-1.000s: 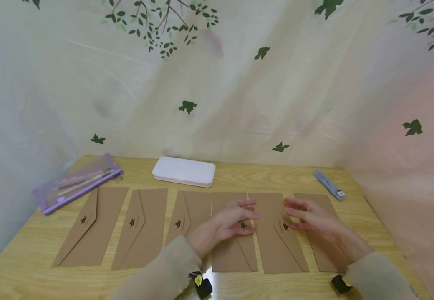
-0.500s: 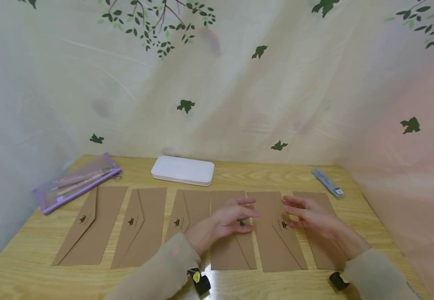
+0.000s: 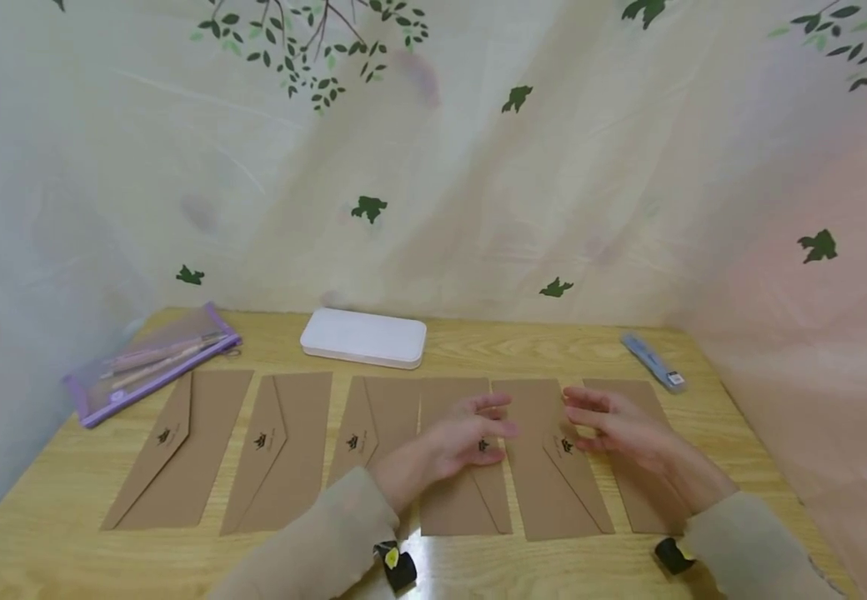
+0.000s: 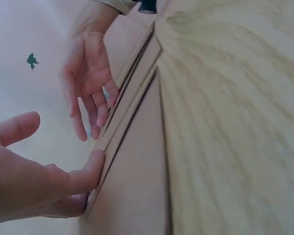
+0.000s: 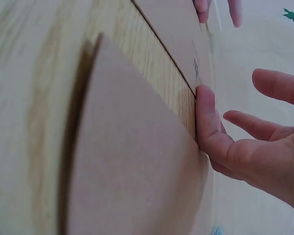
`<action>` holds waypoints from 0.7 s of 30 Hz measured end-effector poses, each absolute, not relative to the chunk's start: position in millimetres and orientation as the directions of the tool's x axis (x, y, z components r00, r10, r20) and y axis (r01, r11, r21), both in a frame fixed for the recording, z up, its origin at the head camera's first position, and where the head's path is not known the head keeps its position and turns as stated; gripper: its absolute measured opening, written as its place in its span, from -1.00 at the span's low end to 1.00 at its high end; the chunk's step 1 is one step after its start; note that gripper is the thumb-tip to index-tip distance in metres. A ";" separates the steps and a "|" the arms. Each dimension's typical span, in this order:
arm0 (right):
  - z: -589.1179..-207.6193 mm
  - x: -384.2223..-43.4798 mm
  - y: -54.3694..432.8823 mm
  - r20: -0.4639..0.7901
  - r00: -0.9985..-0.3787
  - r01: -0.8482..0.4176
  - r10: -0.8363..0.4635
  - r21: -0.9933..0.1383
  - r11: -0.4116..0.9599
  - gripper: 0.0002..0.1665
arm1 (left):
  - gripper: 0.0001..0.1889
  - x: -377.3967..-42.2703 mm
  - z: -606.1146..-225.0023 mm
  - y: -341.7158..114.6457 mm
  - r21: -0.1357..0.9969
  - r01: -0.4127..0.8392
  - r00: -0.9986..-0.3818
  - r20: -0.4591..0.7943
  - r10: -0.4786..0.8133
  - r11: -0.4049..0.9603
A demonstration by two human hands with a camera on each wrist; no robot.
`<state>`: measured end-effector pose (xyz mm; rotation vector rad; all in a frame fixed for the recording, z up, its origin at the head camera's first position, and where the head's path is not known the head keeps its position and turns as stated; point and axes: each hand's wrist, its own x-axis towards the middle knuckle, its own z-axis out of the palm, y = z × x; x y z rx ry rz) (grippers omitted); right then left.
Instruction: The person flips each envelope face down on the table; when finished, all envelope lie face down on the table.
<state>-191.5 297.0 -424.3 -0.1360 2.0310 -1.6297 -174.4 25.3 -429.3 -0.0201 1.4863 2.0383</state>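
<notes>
Several brown kraft envelopes lie side by side in a row on the table, most with a small black crown print by the flap. My left hand (image 3: 463,437) is over the fourth envelope (image 3: 456,512) from the left, fingers spread and relaxed. Over the gap between the fifth envelope (image 3: 546,492) and the rightmost envelope (image 3: 643,500) is my right hand (image 3: 624,429), its fingers loosely bent. Neither hand holds anything. In the right wrist view, the fingertips of the right hand (image 5: 264,152) appear at an envelope edge; whether they touch it is unclear.
On the wooden table (image 3: 538,350), a white flat case (image 3: 363,337) sits at the back. A purple-edged clear pouch (image 3: 156,362) with pens lies back left, overlapping the first envelope's corner. A slim blue box (image 3: 653,362) is at back right. Leaf-print cloth (image 3: 433,250) surrounds the table.
The head view has shifted slightly, so the scene sits a little higher. Both hands keep nearly the same pose over the envelopes, and the envelopes have not moved on the table.
</notes>
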 end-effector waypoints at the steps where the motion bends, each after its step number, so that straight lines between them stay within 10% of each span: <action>1: -424.3 -191.6 297.3 -0.338 -0.855 0.248 -0.394 -0.933 0.262 -0.13 | -0.32 -173.8 -430.0 25.4 0.863 -0.470 -0.819 -0.350 0.455 -0.182; 21: -423.6 -187.0 292.8 -0.325 -0.866 0.233 -0.380 -0.935 0.269 -0.10 | -0.37 -169.8 -432.5 25.5 0.870 -0.458 -0.821 -0.336 0.462 -0.181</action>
